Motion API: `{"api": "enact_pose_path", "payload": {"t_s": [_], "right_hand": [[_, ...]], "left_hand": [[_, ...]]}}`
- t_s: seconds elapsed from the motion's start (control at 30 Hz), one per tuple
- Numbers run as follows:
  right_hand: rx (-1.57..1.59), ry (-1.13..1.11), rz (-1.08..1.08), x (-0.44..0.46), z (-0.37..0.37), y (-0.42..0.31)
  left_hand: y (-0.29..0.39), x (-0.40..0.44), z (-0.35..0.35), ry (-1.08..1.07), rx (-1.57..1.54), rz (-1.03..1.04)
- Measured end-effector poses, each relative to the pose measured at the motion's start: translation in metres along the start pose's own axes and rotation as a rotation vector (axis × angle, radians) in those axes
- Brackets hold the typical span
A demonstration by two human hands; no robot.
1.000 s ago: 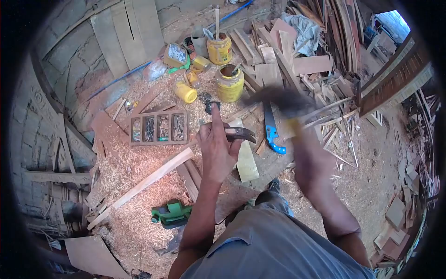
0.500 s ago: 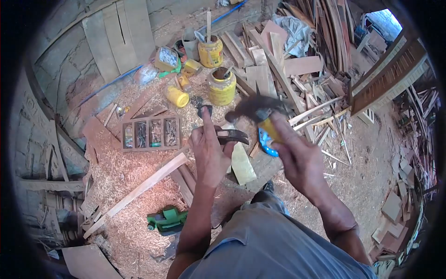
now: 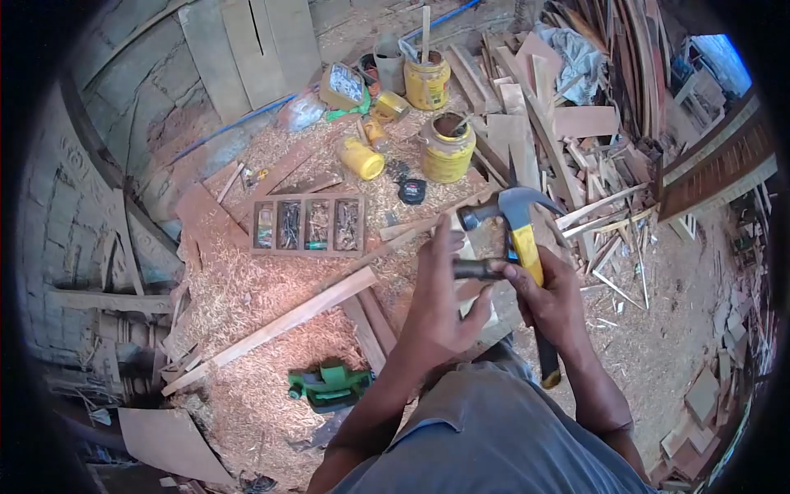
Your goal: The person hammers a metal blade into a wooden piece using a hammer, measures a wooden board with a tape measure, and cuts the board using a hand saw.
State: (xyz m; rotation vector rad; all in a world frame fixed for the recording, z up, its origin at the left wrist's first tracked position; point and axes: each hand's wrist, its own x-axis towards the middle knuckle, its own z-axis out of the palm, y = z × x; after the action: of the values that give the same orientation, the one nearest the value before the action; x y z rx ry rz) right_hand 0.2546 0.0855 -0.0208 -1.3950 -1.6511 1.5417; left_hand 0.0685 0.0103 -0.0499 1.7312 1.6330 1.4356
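Note:
My right hand (image 3: pixel 553 298) is wrapped round a claw hammer (image 3: pixel 524 239) with a yellow and black handle, its steel head up. A dark, rounded metal piece (image 3: pixel 472 269) spans the gap between my hands; its full shape is hidden. My right thumb touches one end of it, and the other end meets the palm of my left hand (image 3: pixel 440 300). That left hand has its fingers stretched upward and the thumb apart. Beyond the hands, a black tape measure (image 3: pixel 411 191) lies on the shavings, left of the hammer head.
A divided wooden box (image 3: pixel 309 252) of small hardware sits on shavings. Behind it stand yellow jars (image 3: pixel 447 160). A long plank (image 3: pixel 271 333) lies to the left, near a green power planer (image 3: pixel 329 385). Scrap wood (image 3: pixel 597 169) is heaped at right.
The hammer has slowed from a blur and turned head-up beside my left hand. My left fingers have straightened, and my right thumb now touches the dark metal piece. The view has shifted.

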Motion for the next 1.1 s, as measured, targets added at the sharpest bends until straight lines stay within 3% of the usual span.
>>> {"api": "enact_pose_path", "payload": {"t_s": [0.07,0.13,0.17,0.23,0.3,0.5,0.6,0.87,0.97,1.03,1.1], "right_hand": [[0.012,0.007,-0.015,0.006,0.002,0.004],[0.0,0.029,-0.036,0.008,0.004,0.009],[0.013,0.021,-0.018,0.008,0.005,0.009],[0.039,0.007,0.011,0.009,0.009,0.005],[-0.004,-0.003,0.038,0.01,0.014,0.001],[-0.035,-0.005,0.013,0.008,0.033,-0.008],[-0.201,0.005,-0.054,0.011,0.037,-0.016],[0.015,-0.036,0.071,0.012,0.029,-0.014],[0.133,-0.093,0.069,0.012,0.028,-0.005],[0.173,-0.115,0.061,0.011,0.027,-0.003],[0.184,-0.125,0.057,0.01,0.026,0.002]], "left_hand": [[-0.047,-0.011,-0.013,0.23,-0.242,-0.025],[-0.111,-0.014,-0.038,0.365,-0.143,-0.154],[-0.151,-0.006,-0.059,0.383,0.081,-0.26],[-0.265,-0.004,-0.09,0.37,0.782,-0.114],[-0.321,0.008,-0.102,0.283,0.905,-0.201],[-0.393,0.029,-0.08,0.161,1.012,-0.319],[-0.418,0.022,-0.074,0.14,1.1,-0.346],[-0.383,0.036,-0.078,0.2,0.863,-0.436],[-0.39,0.035,-0.09,0.489,0.741,-0.136],[-0.365,0.04,-0.102,0.502,0.213,-0.245],[-0.248,0.046,-0.094,0.553,-0.371,-0.412]]}}
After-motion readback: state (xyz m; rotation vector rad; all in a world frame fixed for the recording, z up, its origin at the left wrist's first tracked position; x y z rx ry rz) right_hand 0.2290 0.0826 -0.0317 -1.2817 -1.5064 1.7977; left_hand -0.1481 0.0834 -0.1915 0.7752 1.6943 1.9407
